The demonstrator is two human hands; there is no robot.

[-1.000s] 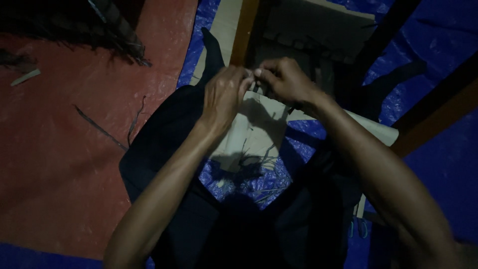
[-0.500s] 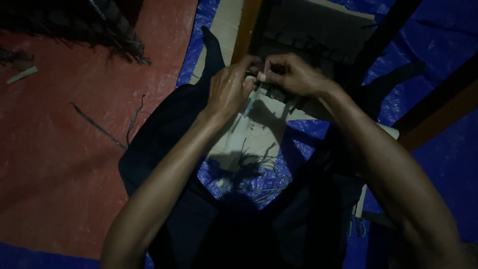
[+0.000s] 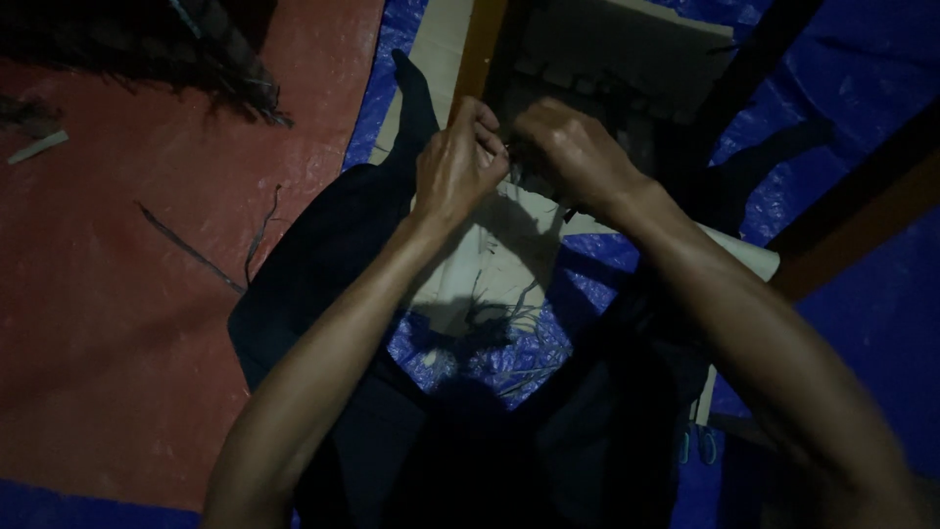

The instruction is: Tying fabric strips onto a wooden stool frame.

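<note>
My left hand (image 3: 458, 165) and my right hand (image 3: 573, 152) meet with fingertips pinched together at the near edge of a grey woven panel (image 3: 617, 59). A thin strand (image 3: 507, 150) seems to be nipped between them, though the light is too dim to make it out well. The panel sits inside a wooden frame bar (image 3: 485, 49). Below the hands lies a pale board (image 3: 490, 264), with my dark-trousered legs (image 3: 313, 274) spread on both sides of it.
A blue tarp (image 3: 490, 358) carries loose thin strips. A red mat (image 3: 127, 313) at left holds stray strips (image 3: 191, 250) and a dark fibre pile (image 3: 196, 39). Blue-handled scissors (image 3: 697, 443) lie by my right leg. Dark wooden beams (image 3: 852, 216) cross at right.
My left hand has crept slightly up toward the panel edge. The right hand stays almost in place, and the fingers keep pinching at the same spot.
</note>
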